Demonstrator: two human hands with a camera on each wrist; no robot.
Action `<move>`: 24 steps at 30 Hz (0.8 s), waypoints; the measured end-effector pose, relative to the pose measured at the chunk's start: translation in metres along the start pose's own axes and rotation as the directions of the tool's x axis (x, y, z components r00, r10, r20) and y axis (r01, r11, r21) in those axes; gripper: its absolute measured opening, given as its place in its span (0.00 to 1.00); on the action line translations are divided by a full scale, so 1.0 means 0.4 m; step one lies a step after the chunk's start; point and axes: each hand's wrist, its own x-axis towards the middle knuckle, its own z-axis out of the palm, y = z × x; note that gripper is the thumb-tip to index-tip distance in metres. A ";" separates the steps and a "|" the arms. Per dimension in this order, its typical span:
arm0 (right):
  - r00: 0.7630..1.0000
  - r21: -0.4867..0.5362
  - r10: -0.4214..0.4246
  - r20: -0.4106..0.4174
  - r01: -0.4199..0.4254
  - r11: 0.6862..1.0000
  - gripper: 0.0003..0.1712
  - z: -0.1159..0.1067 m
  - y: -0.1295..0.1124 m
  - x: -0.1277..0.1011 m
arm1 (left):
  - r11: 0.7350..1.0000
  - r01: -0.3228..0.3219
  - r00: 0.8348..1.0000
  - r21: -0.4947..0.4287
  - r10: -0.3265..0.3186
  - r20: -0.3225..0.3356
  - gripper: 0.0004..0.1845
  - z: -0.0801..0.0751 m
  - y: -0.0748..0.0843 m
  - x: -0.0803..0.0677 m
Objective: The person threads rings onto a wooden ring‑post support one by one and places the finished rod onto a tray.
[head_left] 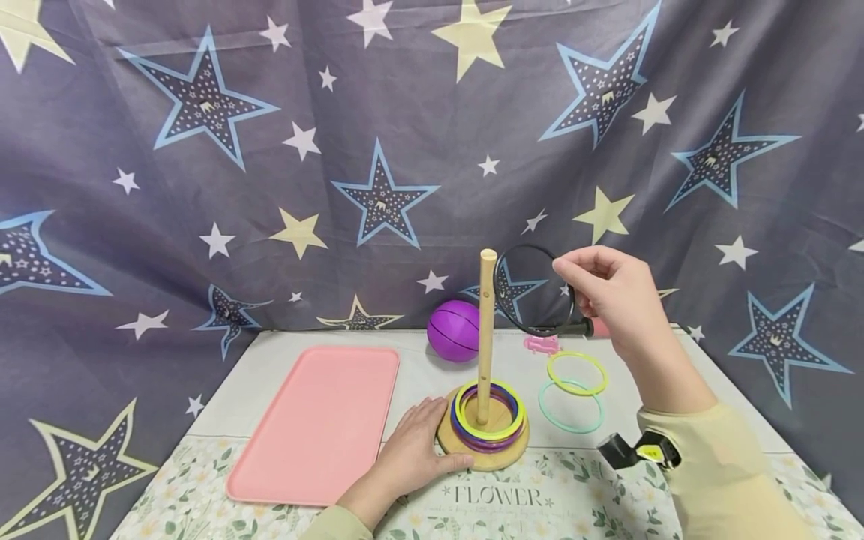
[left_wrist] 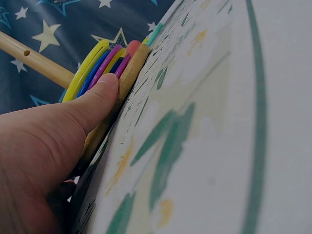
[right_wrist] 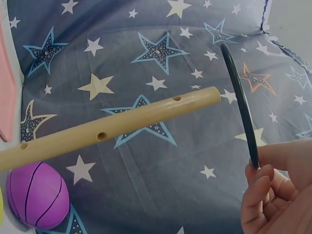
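In the head view, a wooden pole (head_left: pixel 486 322) stands upright on a round wooden base (head_left: pixel 499 460). Stacked round its foot are several thin rings, a yellow ring (head_left: pixel 491 436) on top with blue and purple below. My left hand (head_left: pixel 410 448) holds the base at its near left side, thumb (left_wrist: pixel 105 90) along the edge in the left wrist view. My right hand (head_left: pixel 614 296) pinches a black ring (head_left: pixel 496 291) between thumb and fingertips. That ring hangs in the air just right of the pole's top; in the right wrist view the pole end lies left of it.
To the left lies a pink tray (head_left: pixel 310 435). A purple ball (head_left: pixel 452 331) sits behind the pole. Right of the base, a loose yellow ring (head_left: pixel 605 367) overlaps a teal ring (head_left: pixel 574 430). A small pink item (head_left: pixel 541 343) lies farther back. A star-patterned curtain (head_left: pixel 378 285) hangs behind the table.
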 end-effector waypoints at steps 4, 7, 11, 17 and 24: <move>1.000 0.059 0.005 0.000 -0.005 0.998 0.15 0.016 -0.013 0.005 | 1.000 0.002 1.000 0.007 -0.002 0.000 0.62 0.000 0.000 0.000; 1.000 0.066 0.005 -0.005 -0.005 0.998 0.15 0.031 -0.022 0.010 | 1.000 -0.002 1.000 0.014 0.002 -0.007 0.62 0.001 -0.001 0.001; 1.000 0.037 -0.001 -0.014 0.002 0.999 0.15 0.051 -0.030 0.018 | 1.000 -0.005 1.000 0.011 0.005 -0.012 0.62 0.003 0.000 0.000; 1.000 0.050 0.000 -0.029 0.001 0.999 0.14 0.074 -0.026 0.023 | 1.000 -0.005 1.000 0.004 0.005 -0.008 0.61 0.002 0.003 -0.001; 0.999 0.062 0.041 -0.026 -0.039 0.997 0.14 0.100 0.005 0.028 | 1.000 0.004 1.000 -0.001 -0.004 -0.001 0.62 0.001 0.003 -0.002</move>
